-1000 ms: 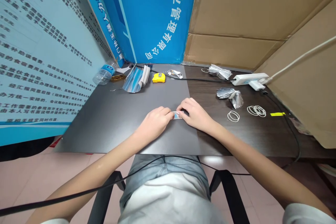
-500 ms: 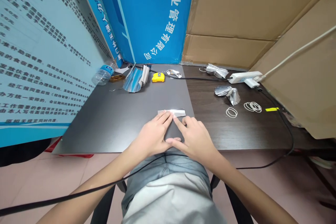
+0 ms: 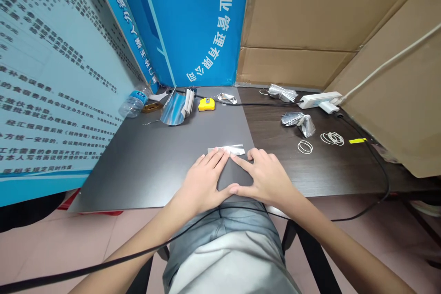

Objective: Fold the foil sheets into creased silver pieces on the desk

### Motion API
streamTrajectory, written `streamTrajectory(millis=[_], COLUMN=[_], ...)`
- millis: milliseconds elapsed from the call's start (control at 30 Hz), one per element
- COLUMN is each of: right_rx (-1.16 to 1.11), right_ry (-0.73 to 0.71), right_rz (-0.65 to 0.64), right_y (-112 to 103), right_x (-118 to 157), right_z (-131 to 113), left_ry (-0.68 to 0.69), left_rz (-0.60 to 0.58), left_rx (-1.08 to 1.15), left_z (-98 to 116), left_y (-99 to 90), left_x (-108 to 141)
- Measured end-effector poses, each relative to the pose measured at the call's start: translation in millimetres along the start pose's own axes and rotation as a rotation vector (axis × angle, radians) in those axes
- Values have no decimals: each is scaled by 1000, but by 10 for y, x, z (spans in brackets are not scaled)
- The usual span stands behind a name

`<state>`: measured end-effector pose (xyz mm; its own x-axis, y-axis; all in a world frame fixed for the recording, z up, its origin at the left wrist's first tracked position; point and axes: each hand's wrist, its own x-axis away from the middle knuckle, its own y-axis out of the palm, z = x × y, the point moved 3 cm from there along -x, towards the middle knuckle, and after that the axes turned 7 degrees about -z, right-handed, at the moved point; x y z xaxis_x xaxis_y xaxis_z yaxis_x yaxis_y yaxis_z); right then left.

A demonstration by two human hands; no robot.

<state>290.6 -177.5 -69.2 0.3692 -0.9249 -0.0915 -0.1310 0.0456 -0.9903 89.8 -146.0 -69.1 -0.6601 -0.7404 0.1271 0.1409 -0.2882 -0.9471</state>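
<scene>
A narrow, shiny silver strip lies crosswise on the dark grey table surface, near its front. My left hand rests flat, its fingers stretched out and their tips on the strip's left and middle part. From the right, my right hand points its index finger at the strip's lower edge, close to the left fingertips. Its thumb is spread and meets the left thumb, while the other fingers curl loosely. Neither hand grips anything. The fingers cover part of the strip.
Toward the back are a plastic bottle, a blue-and-silver curled sheet, a yellow tape measure and a crumpled silver piece. On the right are silver strip bundles, white rubber bands and a power strip. Cardboard borders the table.
My right hand has shifted right, and its index finger has drawn back slightly from the left fingertips. The left hand stays on the strip. The camera view has tilted a little.
</scene>
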Motion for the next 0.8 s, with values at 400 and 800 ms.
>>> streamTrajectory(millis=[400, 800], right_rx=[43, -597], right_ry=[9, 30], right_rz=[-15, -284], right_y=[-96, -200], right_x=[129, -558], right_z=[421, 699], left_ry=[6, 90], left_rz=[-4, -124], left_rx=[7, 228], left_z=[36, -293], left_y=[-59, -541], left_x=[4, -674])
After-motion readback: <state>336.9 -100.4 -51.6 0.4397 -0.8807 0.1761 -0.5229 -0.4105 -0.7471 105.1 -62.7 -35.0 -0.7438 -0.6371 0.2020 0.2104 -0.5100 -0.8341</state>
